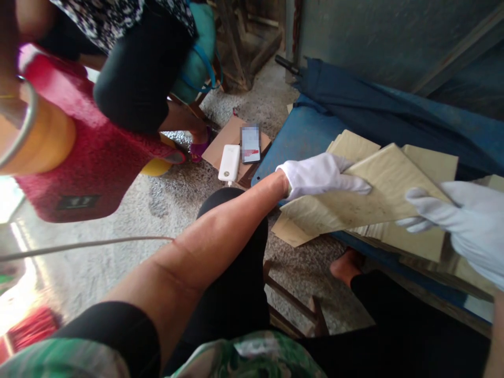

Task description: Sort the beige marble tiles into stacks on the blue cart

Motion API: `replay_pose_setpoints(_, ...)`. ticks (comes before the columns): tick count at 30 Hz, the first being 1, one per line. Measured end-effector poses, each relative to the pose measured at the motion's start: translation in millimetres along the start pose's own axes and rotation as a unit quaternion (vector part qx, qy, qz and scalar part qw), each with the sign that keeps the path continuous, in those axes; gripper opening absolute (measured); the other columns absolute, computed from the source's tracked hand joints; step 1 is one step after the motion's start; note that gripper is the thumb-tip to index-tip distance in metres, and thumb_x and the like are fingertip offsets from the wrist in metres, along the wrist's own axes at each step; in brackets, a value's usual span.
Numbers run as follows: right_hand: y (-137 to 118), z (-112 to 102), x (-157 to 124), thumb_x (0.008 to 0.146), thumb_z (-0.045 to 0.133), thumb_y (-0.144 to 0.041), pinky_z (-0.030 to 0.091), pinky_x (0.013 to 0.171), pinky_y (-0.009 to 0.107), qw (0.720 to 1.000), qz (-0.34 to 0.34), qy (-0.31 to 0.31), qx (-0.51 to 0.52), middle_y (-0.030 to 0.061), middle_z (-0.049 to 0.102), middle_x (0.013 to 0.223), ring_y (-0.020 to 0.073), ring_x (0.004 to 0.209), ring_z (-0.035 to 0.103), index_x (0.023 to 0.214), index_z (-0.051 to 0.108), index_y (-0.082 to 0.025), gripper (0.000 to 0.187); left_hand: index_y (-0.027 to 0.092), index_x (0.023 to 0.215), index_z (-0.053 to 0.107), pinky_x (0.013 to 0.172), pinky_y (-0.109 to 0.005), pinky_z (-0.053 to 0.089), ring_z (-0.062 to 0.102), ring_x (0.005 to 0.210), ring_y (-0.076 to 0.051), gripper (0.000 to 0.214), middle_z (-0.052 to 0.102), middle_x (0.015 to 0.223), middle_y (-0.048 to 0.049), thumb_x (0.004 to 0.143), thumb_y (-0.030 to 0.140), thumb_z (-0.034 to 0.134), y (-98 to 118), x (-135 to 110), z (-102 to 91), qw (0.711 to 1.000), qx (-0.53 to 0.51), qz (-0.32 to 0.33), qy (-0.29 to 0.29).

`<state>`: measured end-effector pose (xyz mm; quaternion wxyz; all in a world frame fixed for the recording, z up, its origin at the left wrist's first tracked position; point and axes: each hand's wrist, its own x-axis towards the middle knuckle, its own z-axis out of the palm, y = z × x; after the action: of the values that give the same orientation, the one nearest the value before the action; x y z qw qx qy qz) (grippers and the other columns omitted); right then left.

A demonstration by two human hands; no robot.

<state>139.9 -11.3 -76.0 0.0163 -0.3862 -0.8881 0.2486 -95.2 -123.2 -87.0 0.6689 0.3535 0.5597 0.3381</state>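
Observation:
Both my hands wear white gloves. My left hand (321,176) grips the left edge of a stack of yellowish paper sheets (370,202), thumb on top. My right hand (464,223) holds the same stack at its right side, fingers curled over the top sheet. The sheets lie fanned and tilted over a low blue board (299,139). My legs in black trousers and one bare foot (345,264) are below the stack.
A white power bank (229,163) and a phone (251,144) lie on a brown cardboard piece (224,142) on the concrete floor. A blue folded umbrella (394,110) lies behind the board. Another person in black trousers sits at upper left beside a red bag (90,168).

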Motion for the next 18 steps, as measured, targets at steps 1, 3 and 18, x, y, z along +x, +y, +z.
replay_pose_setpoints(1,3.0,2.8,-1.7,0.076,0.038,-0.088,0.045,0.059,0.034,1.000,0.011,-0.020,-0.002,0.0058,0.068,0.073,0.0186,0.062,0.061,0.088,0.070,-0.024,0.073,0.012,0.109,0.070,0.077,-0.024,0.047,0.065,0.085,-0.014,0.033,0.073,0.094,-0.0056,0.078,0.026,0.067,-0.3,-1.1,-2.4,1.000,0.015,-0.002,-0.021)
replay_pose_setpoints(3,5.6,11.2,-5.2,0.076,0.043,-0.086,0.045,0.059,0.034,0.998,0.035,-0.057,0.017,0.0039,0.070,0.074,0.0195,0.063,0.061,0.087,0.071,-0.025,0.067,0.013,0.105,0.072,0.077,-0.023,0.048,0.065,0.089,-0.015,0.032,0.073,0.095,-0.0050,0.077,0.028,0.069,0.4,-3.8,-8.6,0.996,0.057,-0.015,-0.060)
replay_pose_setpoints(18,-27.5,144.4,-37.7,0.089,0.057,-0.041,0.050,0.092,0.030,0.956,0.032,-0.257,0.140,0.0038,0.073,0.108,0.0217,0.101,0.067,0.115,0.071,-0.025,0.034,0.011,0.106,0.071,0.077,-0.024,0.045,0.061,0.087,-0.016,0.040,0.070,0.085,-0.0083,0.082,0.041,0.063,2.2,3.4,-20.5,0.980,0.163,-0.087,0.067)
